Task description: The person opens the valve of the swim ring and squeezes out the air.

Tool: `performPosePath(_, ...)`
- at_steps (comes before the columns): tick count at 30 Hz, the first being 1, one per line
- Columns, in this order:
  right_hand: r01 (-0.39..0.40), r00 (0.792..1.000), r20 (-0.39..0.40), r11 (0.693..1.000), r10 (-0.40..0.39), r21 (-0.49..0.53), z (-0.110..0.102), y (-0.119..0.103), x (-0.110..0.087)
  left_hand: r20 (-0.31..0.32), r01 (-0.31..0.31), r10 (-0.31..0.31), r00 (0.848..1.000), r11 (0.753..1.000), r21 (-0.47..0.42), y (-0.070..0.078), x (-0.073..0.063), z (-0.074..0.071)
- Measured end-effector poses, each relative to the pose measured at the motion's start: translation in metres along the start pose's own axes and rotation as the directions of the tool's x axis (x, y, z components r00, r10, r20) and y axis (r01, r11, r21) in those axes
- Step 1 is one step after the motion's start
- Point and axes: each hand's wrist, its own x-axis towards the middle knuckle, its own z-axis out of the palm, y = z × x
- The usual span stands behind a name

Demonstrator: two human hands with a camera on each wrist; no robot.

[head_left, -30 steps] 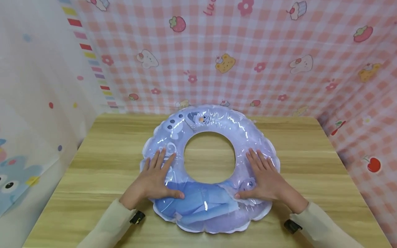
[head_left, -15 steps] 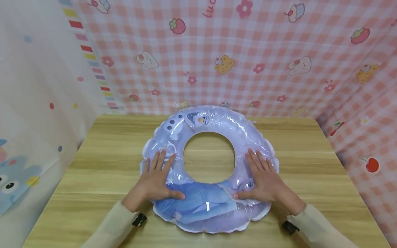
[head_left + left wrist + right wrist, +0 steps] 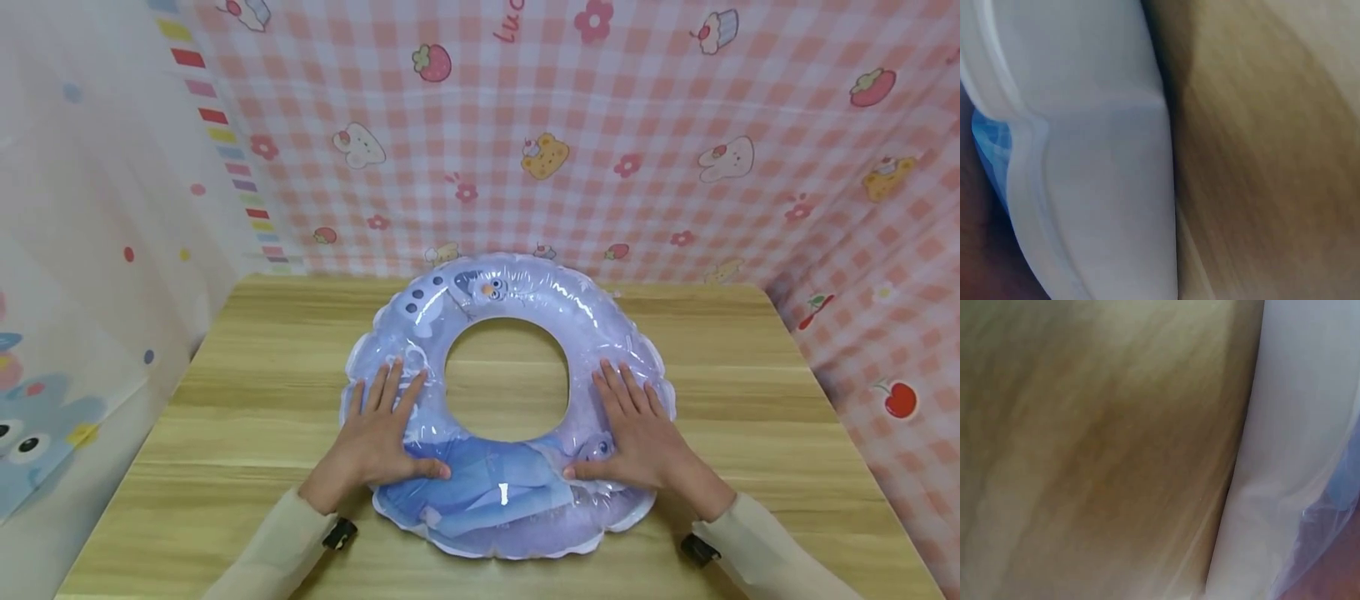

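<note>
An inflated swim ring (image 3: 502, 487), pale purple and blue with cartoon prints, lies flat on the wooden table. My left hand (image 3: 377, 442) rests on its left side, fingers spread and straight, thumb pointing inward over the blue print. On the opposite side my right hand (image 3: 643, 442) lies on the ring the same way, its thumb turned toward the middle. In the left wrist view the white outer side of the swim ring (image 3: 1110, 181) meets the tabletop, with a dark sliver of hand at the left edge. The right wrist view shows the swim ring's pale side (image 3: 1291, 425) too.
The wood-grain table (image 3: 225, 400) extends around the ring on all sides. A pink checked cloth (image 3: 480, 117) hangs behind the table and along its right. At the left hangs a white printed cloth (image 3: 90, 208). A small black device (image 3: 340, 533) sits at the left cuff.
Both hands stay on the swim ring with almost the same pose. The ring's near edge sits very slightly higher in the head view than before.
</note>
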Motion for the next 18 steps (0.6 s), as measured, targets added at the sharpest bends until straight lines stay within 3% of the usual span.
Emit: performPosePath(18, -0.006, 1.000, -0.008, 1.000, 0.006, -0.005, 0.0060, 0.0008, -0.0013, -0.028, -0.009, 0.010, 1.000, 0.999, 0.037, -0.0004, -0.0012, 0.0049)
